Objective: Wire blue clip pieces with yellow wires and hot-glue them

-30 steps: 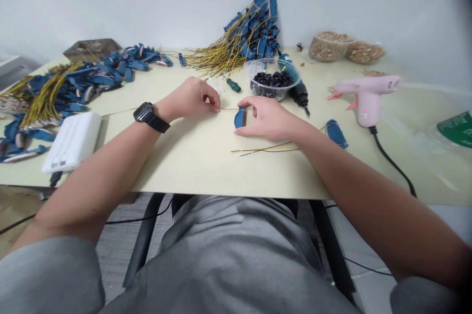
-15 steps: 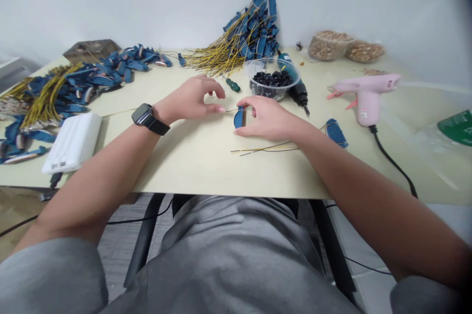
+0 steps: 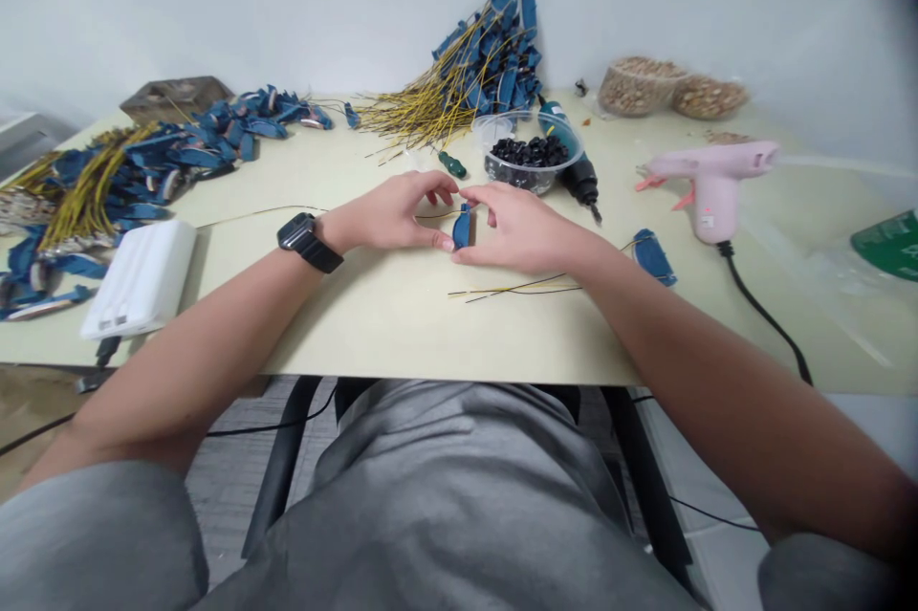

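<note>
A small blue leaf-shaped piece [image 3: 463, 227] stands on the beige table [image 3: 402, 315], pinched between both hands. My right hand [image 3: 520, 229] grips it from the right with thumb and fingers. My left hand [image 3: 398, 211], with a black watch on its wrist, has its fingertips closed on the piece's left side and on a thin yellow wire [image 3: 430, 215] that runs left from it. A few loose wires [image 3: 516, 287] lie just in front of my right wrist. Another blue piece [image 3: 652, 257] rests to the right of my right forearm.
A clear bowl of black beads [image 3: 532, 157] and a rotary tool [image 3: 570, 157] sit behind the hands. A pink glue gun [image 3: 707, 181] stands right, cord trailing. Heaps of blue wired pieces lie at left [image 3: 143, 162] and back [image 3: 488, 66]. A white box [image 3: 140, 276] sits left.
My left hand has slid right along the wire and now touches the blue piece beside my right hand. My right hand has stayed in place.
</note>
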`<state>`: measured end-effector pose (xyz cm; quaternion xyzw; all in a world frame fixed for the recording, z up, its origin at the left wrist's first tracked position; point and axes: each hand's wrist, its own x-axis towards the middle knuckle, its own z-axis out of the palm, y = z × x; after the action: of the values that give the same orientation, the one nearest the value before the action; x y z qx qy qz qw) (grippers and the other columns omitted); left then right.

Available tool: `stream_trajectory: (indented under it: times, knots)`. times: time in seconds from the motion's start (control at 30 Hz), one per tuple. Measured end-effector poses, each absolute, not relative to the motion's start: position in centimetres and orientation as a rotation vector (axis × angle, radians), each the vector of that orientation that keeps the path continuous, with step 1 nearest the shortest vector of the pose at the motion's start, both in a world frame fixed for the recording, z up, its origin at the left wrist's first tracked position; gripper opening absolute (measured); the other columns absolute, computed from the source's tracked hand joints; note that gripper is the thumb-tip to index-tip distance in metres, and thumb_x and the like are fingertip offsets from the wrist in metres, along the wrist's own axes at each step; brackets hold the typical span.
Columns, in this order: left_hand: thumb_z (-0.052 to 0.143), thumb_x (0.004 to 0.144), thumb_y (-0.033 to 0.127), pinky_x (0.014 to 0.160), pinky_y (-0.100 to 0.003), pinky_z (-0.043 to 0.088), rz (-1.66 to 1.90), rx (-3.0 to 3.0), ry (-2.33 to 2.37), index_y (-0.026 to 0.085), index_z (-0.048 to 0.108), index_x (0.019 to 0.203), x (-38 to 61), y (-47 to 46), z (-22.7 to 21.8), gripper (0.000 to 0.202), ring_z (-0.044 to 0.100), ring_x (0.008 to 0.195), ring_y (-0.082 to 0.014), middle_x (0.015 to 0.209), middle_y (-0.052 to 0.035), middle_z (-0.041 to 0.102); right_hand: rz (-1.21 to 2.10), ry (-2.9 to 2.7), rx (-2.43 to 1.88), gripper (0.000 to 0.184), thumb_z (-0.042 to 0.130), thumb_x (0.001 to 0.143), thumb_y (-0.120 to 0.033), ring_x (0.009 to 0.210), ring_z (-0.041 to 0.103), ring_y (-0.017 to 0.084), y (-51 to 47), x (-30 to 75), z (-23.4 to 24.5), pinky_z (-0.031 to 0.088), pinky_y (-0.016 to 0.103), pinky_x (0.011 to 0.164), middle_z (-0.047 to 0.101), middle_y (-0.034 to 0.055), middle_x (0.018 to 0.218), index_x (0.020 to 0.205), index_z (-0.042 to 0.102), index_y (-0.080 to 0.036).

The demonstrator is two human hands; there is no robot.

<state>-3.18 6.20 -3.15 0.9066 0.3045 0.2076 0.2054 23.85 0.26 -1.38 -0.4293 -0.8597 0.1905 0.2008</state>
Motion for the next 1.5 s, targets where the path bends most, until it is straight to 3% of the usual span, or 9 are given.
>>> stream_trajectory:
  times: [0.1,0.17,0.27,0.37,0.5,0.73,0.97,1.17,1.5]
  knots:
    - [0.094,0.081,0.087,0.109,-0.045,0.058,0.569,2.534,0.844,0.019,0.074,0.143,-3.2,6.2,-3.1,0.095,0.075,0.124,-0.035,0.142,-0.0187,0.08,0.525,-2.386,-1.176,0.081,0.096,0.082,-0.048,0.125,0.073,0.042,0.1,24.4,-1.0,0.06,0.057,0.113,0.077,0.019,0.146,0.156,0.077,-0.02]
    - [0.094,0.079,0.089,0.111,-0.046,0.056,0.565,2.543,0.849,0.02,0.074,0.143,-3.1,6.1,-3.1,0.096,0.074,0.126,-0.036,0.144,-0.019,0.079,0.492,-2.349,-1.169,0.076,0.093,0.086,-0.048,0.121,0.074,0.039,-0.1,24.8,-0.8,0.059,0.055,0.112,0.077,0.0177,0.147,0.155,0.078,-0.021]
    - [0.093,0.077,0.094,0.114,-0.049,0.054,0.562,2.562,0.863,0.022,0.074,0.147,-2.7,5.7,-3.3,0.102,0.072,0.131,-0.0389,0.149,-0.0191,0.077,0.435,-2.262,-1.188,0.053,0.084,0.095,-0.041,0.114,0.074,0.036,-0.3,24.9,-0.5,0.058,0.052,0.108,0.081,0.0147,0.139,0.144,0.084,-0.023]
    - [0.091,0.074,0.1,0.116,-0.052,0.051,0.572,2.567,0.924,0.023,0.073,0.149,-2.1,5.1,-3.4,0.108,0.069,0.135,-0.0419,0.153,-0.0203,0.074,0.394,-2.169,-1.246,0.026,0.074,0.1,-0.032,0.11,0.075,0.034,-0.2,24.6,-0.7,0.057,0.05,0.104,0.084,0.0114,0.117,0.12,0.089,-0.023]
    - [0.086,0.075,0.105,0.121,-0.058,0.045,0.548,2.57,1.009,0.022,0.072,0.147,-1.4,4.3,-3.3,0.11,0.066,0.137,-0.0447,0.152,-0.0205,0.073,0.356,-2.122,-1.307,0.017,0.073,0.101,-0.028,0.098,0.077,0.033,0.4,24.3,-1.3,0.058,0.05,0.1,0.086,0.0105,0.103,0.105,0.089,-0.023]
    - [0.082,0.079,0.105,0.12,-0.057,0.042,0.561,2.562,1.029,0.022,0.073,0.138,-1.1,3.9,-3.2,0.102,0.065,0.136,-0.0432,0.149,-0.0193,0.075,0.367,-2.145,-1.327,0.015,0.077,0.098,-0.023,0.099,0.08,0.035,1.1,24.3,-2.4,0.062,0.051,0.096,0.089,0.0122,0.105,0.101,0.092,-0.024]
    - [0.085,0.081,0.101,0.112,-0.05,0.051,0.597,2.554,0.959,0.023,0.08,0.128,-1.2,4.6,-3.5,0.091,0.07,0.126,-0.0381,0.135,-0.0151,0.08,0.338,-2.162,-1.386,0.021,0.075,0.1,-0.016,0.1,0.083,0.034,1.3,23.9,-2.5,0.063,0.048,0.095,0.092,0.0137,0.109,0.106,0.094,-0.02]
    - [0.088,0.079,0.1,0.106,-0.049,0.056,0.584,2.525,0.886,0.023,0.081,0.134,-1.5,5.0,-3.3,0.096,0.074,0.12,-0.0366,0.132,-0.0155,0.082,0.371,-2.168,-1.482,0.025,0.072,0.107,-0.011,0.106,0.084,0.03,0.8,23.6,-1.7,0.06,0.04,0.096,0.092,0.0146,0.114,0.114,0.095,-0.016]
    - [0.089,0.081,0.097,0.105,-0.05,0.058,0.551,2.517,0.89,0.022,0.081,0.137,-1.5,4.8,-3.1,0.094,0.076,0.119,-0.0367,0.133,-0.0159,0.083,0.433,-2.149,-1.501,0.023,0.074,0.109,-0.013,0.106,0.084,0.029,1.0,23.6,-1.9,0.059,0.04,0.095,0.092,0.0147,0.117,0.115,0.096,-0.017]
